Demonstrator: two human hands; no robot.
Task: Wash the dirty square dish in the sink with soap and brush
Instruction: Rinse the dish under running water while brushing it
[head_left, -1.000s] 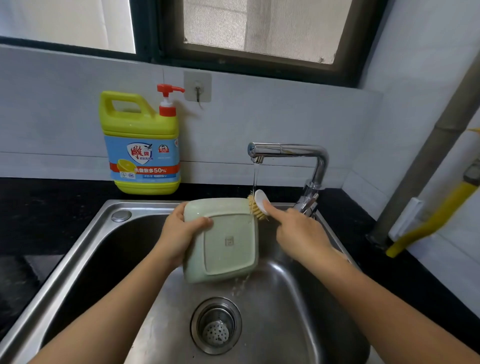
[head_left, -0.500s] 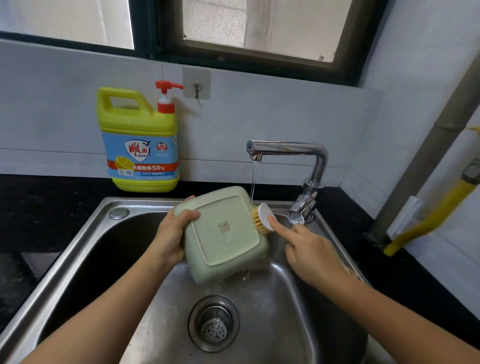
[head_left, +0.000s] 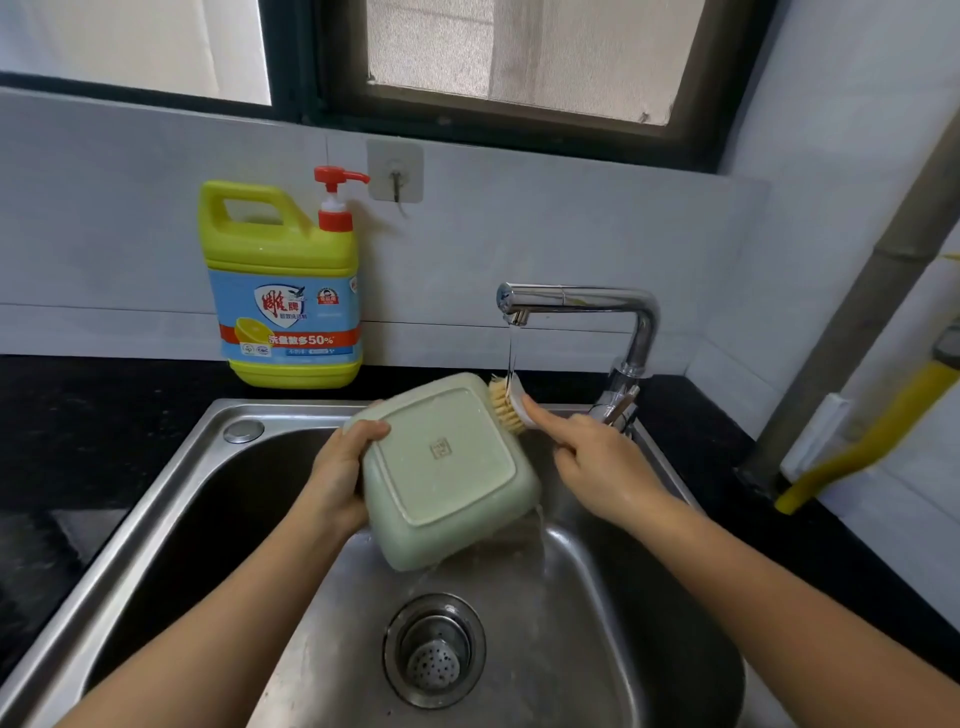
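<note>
A pale green square dish (head_left: 447, 467) is held over the steel sink (head_left: 597, 623), its underside facing me and tilted. My left hand (head_left: 337, 478) grips its left edge with the thumb on the base. My right hand (head_left: 597, 467) holds a white brush (head_left: 511, 402), index finger stretched along its back; the tan bristles press against the dish's upper right rim. A thin stream from the chrome tap (head_left: 582, 304) falls on the brush, and water runs off the dish's lower right corner. The dish's inside is hidden.
A yellow soap jug with a red pump (head_left: 283, 291) stands on the black counter (head_left: 104, 415) behind the sink's left corner. The drain strainer (head_left: 434, 652) lies below the dish. A grey pipe and a yellow hose (head_left: 872, 426) run along the right wall.
The dish has been turned clockwise and tipped, so a corner now points down. The brush moved along the dish's upper right edge under the stream.
</note>
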